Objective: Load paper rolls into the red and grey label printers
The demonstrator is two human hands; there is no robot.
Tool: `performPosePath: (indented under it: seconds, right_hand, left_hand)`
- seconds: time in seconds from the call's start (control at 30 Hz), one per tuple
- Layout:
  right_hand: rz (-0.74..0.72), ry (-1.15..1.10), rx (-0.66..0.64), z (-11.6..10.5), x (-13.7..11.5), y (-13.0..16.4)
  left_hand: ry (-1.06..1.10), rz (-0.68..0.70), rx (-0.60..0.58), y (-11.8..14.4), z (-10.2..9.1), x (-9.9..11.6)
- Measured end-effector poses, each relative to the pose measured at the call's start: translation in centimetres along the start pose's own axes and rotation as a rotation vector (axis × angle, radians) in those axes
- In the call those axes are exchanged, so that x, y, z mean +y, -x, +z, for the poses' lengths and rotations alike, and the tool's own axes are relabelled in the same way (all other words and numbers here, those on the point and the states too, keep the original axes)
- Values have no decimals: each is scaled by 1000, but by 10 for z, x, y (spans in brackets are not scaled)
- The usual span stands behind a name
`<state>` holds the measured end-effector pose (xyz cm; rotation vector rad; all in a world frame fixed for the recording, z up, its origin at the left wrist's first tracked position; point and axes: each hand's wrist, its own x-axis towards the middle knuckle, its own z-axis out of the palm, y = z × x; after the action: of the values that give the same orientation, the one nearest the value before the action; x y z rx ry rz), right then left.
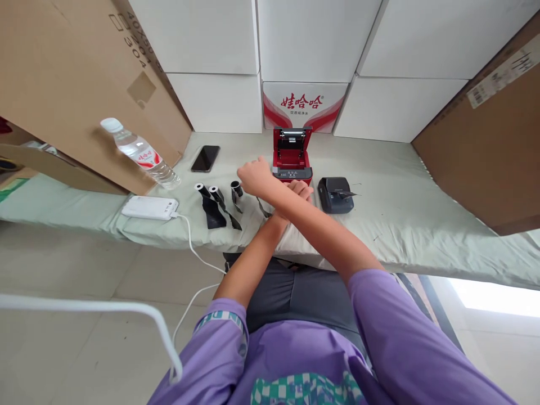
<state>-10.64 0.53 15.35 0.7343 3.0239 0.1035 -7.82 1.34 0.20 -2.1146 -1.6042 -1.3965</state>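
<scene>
My forearms cross, the right one lying over the left. My right hand (255,177) is closed in a loose fist just left of a small red and black printer (292,160); whatever its fingers hold is hidden. The printer's lid stands raised, with a roller showing inside it. My left hand (300,190) lies with its fingers spread at the printer's front edge, partly covered by my right forearm. Below my right hand, a dark strip (264,208) curls on the cloth. Left of it stand several rolls of black ribbon, among them a small roll (236,190) with its tail hanging loose.
A dark, small device (336,195) sits right of the printer. Further left are a phone (206,158), a white power bank (150,207) with a cable, and a tilted water bottle (143,154). White boxes (219,101) line the back; cardboard boxes (498,129) flank the sides.
</scene>
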Motion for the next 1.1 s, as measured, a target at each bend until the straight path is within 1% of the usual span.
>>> performPosePath:
  seconds: [0.07,0.13,0.23,0.33,0.4,0.5,0.57,0.63,0.7,0.77,0.87,0.93,1.1]
  right_hand:
    - [-4,32,-61,13,-7,-7]
    - [-3,23,-88,24,-9,-11]
    - [21,-20,-62,34,-7,-12]
    - [51,-90,-31,38,-3,-8]
    - [73,-133,14,39,-2,-3]
    - [125,-172,148,39,-1,5]
    - [160,-191,234,36,2,10]
    - [181,-216,300,31,8,14]
    - [188,-253,349,24,15,18]
    - [195,-294,378,20,21,20]
    - [204,-336,385,18,26,22]
    - [203,-354,376,19,27,22]
    - [159,-368,288,27,21,12]
  left_hand:
    - [-111,123,-81,-1,-5,7]
    - [-198,183,-103,-2,-10,10]
    - [-211,185,-96,-3,-12,12]
    - [-154,188,-102,-4,-11,14]
    - [-118,181,-96,-4,-10,15]
    - [-112,188,-120,-4,-10,18]
    - [-127,224,-186,-6,-12,20]
    - [-146,255,-279,-7,-12,23]
    - [-164,270,-363,-8,-10,28]
    - [-184,279,-423,-9,-8,35]
    - [-206,344,-494,-8,-4,44]
    - [-214,379,-509,-8,-3,48]
    - [-204,382,-430,-5,1,44]
